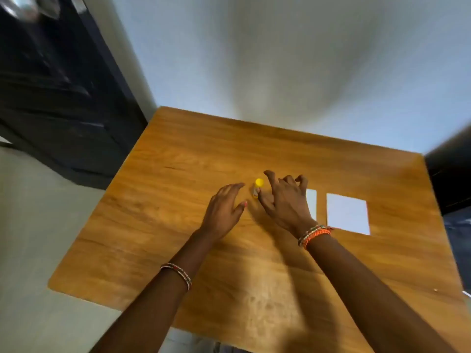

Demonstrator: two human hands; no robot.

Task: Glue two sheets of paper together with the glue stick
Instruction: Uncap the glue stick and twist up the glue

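A glue stick (257, 187) with a yellow cap stands upright near the middle of the wooden table (178, 200). My left hand (224, 210) hovers just left of it, fingers apart and holding nothing. My right hand (285, 200) is just right of the stick, fingers spread and curled, its thumb close to the stick's base. Two white sheets of paper lie flat to the right: one (311, 202) is mostly hidden behind my right hand, the other (348, 214) lies in full view beside it with a narrow gap between them.
A dark cabinet (51, 98) stands at the left beyond the table. A pale wall (280, 59) rises behind the table's far edge. A dark object (451, 179) sits past the right edge. A small white speck (435, 290) lies near the right front corner.
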